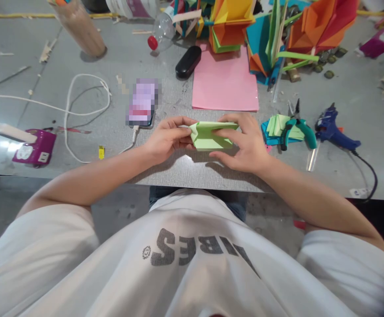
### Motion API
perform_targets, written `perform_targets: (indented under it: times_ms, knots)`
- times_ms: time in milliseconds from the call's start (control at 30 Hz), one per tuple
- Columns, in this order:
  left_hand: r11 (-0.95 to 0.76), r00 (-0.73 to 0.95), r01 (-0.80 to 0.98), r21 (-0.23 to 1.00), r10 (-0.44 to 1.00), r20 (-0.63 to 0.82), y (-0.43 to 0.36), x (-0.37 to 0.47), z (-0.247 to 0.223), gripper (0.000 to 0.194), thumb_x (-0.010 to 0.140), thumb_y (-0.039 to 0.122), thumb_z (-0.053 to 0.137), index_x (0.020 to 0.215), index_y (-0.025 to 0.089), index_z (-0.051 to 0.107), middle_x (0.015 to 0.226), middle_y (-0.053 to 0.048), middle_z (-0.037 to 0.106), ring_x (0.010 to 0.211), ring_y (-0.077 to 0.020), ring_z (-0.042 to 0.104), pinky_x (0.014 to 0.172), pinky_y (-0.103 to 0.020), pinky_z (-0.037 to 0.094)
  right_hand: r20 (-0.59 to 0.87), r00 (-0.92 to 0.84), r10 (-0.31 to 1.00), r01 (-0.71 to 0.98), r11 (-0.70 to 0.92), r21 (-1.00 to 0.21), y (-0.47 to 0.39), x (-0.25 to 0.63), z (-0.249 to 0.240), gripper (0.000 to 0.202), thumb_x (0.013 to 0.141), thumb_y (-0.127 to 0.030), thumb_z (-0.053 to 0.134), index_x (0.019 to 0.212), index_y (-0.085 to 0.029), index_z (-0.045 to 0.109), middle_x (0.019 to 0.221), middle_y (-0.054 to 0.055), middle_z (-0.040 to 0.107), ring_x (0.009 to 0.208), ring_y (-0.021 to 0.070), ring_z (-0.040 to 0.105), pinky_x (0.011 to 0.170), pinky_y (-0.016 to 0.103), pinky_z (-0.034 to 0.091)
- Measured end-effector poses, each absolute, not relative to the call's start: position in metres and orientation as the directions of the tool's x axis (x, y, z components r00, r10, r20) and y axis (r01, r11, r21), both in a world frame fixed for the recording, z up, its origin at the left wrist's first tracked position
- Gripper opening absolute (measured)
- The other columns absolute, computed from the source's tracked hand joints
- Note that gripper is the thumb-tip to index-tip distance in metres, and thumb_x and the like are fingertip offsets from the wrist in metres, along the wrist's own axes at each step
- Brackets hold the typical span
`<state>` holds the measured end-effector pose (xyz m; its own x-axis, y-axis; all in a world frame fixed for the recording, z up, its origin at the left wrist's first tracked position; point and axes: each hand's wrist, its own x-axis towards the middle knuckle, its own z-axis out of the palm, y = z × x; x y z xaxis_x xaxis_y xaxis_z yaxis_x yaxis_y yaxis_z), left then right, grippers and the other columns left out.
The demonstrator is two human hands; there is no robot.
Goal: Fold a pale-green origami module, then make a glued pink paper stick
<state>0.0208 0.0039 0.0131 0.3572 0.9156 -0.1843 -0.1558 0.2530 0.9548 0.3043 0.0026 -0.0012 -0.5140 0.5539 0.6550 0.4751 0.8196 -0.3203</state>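
Note:
A folded light green paper piece [208,141] is held up near the table's front edge. My left hand [168,140] pinches its left end between thumb and fingers. On its right side my right hand [244,143] has its fingers spread, with fingertips resting on the paper's upper part and the thumb apart below. Just beyond the paper lies a stack of pink sheets [225,83]. Right of my right hand, small green and blue paper pieces [277,125] lie under teal-handled pliers [310,134].
A blue glue gun [333,127] lies at the right, its black cord curving to the front edge. A phone [142,103] with a white cable is at the left, near a purple box [36,147]. Orange and yellow paper shapes [234,20], a bottle and a black case [188,62] stand farther back.

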Motion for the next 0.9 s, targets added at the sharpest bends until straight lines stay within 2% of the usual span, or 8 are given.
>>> perform_targets:
  times_ms: [200,300,367,467,567,667,767,900]
  knots:
    - [0.215,0.407,-0.133,0.968,0.902,-0.144,0.008,0.015,0.008,0.036,0.091,0.041,0.090,0.118,0.019,0.080,0.097,-0.007,0.088,0.083,-0.0236,0.088,0.077,-0.037,0.075,0.657,-0.491,0.572,0.453,0.812,-0.368,0.008,0.306,-0.006,0.030,0.096,-0.051,0.086,0.121,-0.034,0.082,0.143,0.010,0.071,0.125,0.0392,0.070,0.104,0.065,0.059]
    - [0.168,0.413,-0.112,0.979,0.904,-0.107,0.011,0.013,0.003,0.041,0.091,0.047,0.094,0.119,0.020,0.082,0.098,-0.008,0.089,0.086,-0.0254,0.089,0.078,-0.038,0.076,0.677,-0.491,0.549,0.457,0.824,-0.337,0.010,0.308,-0.007,0.025,0.099,-0.048,0.083,0.119,-0.035,0.084,0.146,0.009,0.070,0.129,0.0397,0.069,0.105,0.066,0.059]
    - [0.166,0.404,-0.121,0.979,0.909,-0.105,0.012,0.013,0.003,0.041,0.090,0.046,0.096,0.117,0.019,0.084,0.100,-0.009,0.089,0.086,-0.0249,0.088,0.078,-0.038,0.076,0.688,-0.500,0.526,0.474,0.831,-0.292,0.009,0.309,-0.005,0.022,0.101,-0.047,0.081,0.118,-0.034,0.085,0.148,0.009,0.070,0.129,0.0386,0.069,0.105,0.064,0.058]
    - [0.223,0.364,-0.146,0.964,0.918,-0.158,0.010,0.017,0.008,0.035,0.084,0.037,0.098,0.110,0.018,0.087,0.094,-0.007,0.088,0.080,-0.0214,0.086,0.075,-0.033,0.074,0.665,-0.545,0.511,0.511,0.831,-0.220,0.007,0.309,-0.002,0.023,0.106,-0.047,0.077,0.120,-0.031,0.086,0.152,0.011,0.070,0.130,0.0360,0.068,0.104,0.060,0.056]
    - [0.272,0.328,-0.163,0.948,0.921,-0.207,0.008,0.020,0.015,0.031,0.077,0.028,0.100,0.104,0.017,0.089,0.085,-0.005,0.086,0.075,-0.0179,0.083,0.072,-0.028,0.070,0.604,-0.595,0.531,0.528,0.824,-0.205,0.004,0.309,0.001,0.038,0.112,-0.059,0.068,0.124,-0.028,0.086,0.152,0.012,0.070,0.130,0.0362,0.066,0.107,0.058,0.052]
    - [0.257,0.321,-0.129,0.958,0.925,-0.205,0.005,0.022,0.018,0.027,0.080,0.029,0.098,0.102,0.017,0.091,0.087,-0.007,0.086,0.076,-0.0170,0.082,0.073,-0.027,0.068,0.504,-0.659,0.558,0.523,0.822,-0.226,0.002,0.307,0.003,0.063,0.114,-0.076,0.053,0.138,-0.027,0.083,0.150,0.014,0.071,0.129,0.0373,0.065,0.109,0.058,0.048]
    - [0.195,0.348,-0.072,0.978,0.924,-0.159,0.001,0.024,0.016,0.025,0.087,0.033,0.095,0.106,0.017,0.092,0.090,-0.007,0.087,0.079,-0.0165,0.082,0.078,-0.029,0.068,0.418,-0.715,0.560,0.524,0.826,-0.210,0.000,0.304,0.004,0.078,0.114,-0.083,0.037,0.147,-0.027,0.080,0.152,0.015,0.070,0.131,0.0386,0.062,0.111,0.058,0.045]
    - [0.105,0.369,-0.015,0.994,0.925,-0.092,-0.002,0.028,0.015,0.024,0.090,0.032,0.092,0.109,0.017,0.093,0.087,-0.006,0.086,0.078,-0.0154,0.080,0.080,-0.029,0.067,0.401,-0.733,0.549,0.538,0.829,-0.152,-0.001,0.301,0.004,0.087,0.112,-0.089,0.028,0.143,-0.026,0.080,0.152,0.016,0.068,0.130,0.0384,0.060,0.109,0.057,0.044]
